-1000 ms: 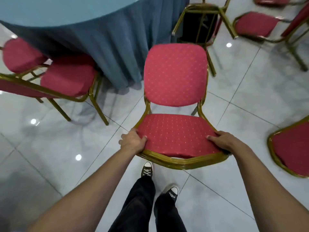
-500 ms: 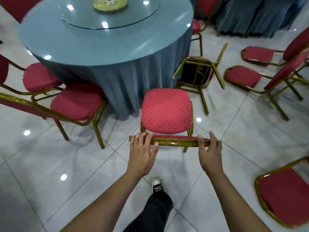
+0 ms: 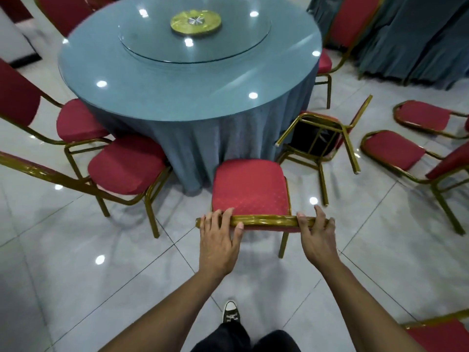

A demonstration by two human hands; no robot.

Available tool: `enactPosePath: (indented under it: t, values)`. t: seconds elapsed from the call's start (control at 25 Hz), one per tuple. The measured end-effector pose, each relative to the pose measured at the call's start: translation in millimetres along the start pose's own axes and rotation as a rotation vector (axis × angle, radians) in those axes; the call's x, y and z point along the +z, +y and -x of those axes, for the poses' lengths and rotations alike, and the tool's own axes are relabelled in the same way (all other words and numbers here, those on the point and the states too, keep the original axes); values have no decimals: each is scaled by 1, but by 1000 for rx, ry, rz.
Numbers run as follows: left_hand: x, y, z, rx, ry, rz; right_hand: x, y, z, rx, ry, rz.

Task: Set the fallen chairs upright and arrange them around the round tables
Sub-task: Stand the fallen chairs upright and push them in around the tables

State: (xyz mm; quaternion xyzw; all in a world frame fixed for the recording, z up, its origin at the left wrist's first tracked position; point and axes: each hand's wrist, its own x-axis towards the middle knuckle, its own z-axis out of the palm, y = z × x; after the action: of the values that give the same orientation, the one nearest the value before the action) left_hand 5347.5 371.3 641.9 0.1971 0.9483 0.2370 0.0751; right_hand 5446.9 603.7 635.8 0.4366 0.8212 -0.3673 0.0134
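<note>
A red chair with a gold frame stands upright on the tiled floor, its seat facing the round blue-clothed table. I look down over its backrest. My left hand grips the left end of the gold top rail, fingers over the top and thumb on the near side. My right hand grips the right end the same way. A fallen chair lies on its side just right of it, dark underside and legs showing.
Two upright chairs stand at the table's left. More tipped chairs lie at the right, and another at the bottom right. A second draped table is at the top right. My shoe is behind the chair.
The chair has swung from lying tilted back toward me to standing on its legs. My hands moved from the sides of the backrest pad to its top rail, and my view rose.
</note>
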Motion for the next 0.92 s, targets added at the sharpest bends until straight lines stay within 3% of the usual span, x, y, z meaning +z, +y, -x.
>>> enactPosePath:
  t: [0.36, 0.44, 0.92]
  values:
    - [5, 46, -61, -206, 166, -31, -16, -31, -87, -193, -213, 24]
    - [8, 57, -71, -181, 199, -69, -17, -42, -104, -242, -256, 38]
    - [-24, 30, -162, -297, 102, -51, 16, -133, -183, -276, -338, 109]
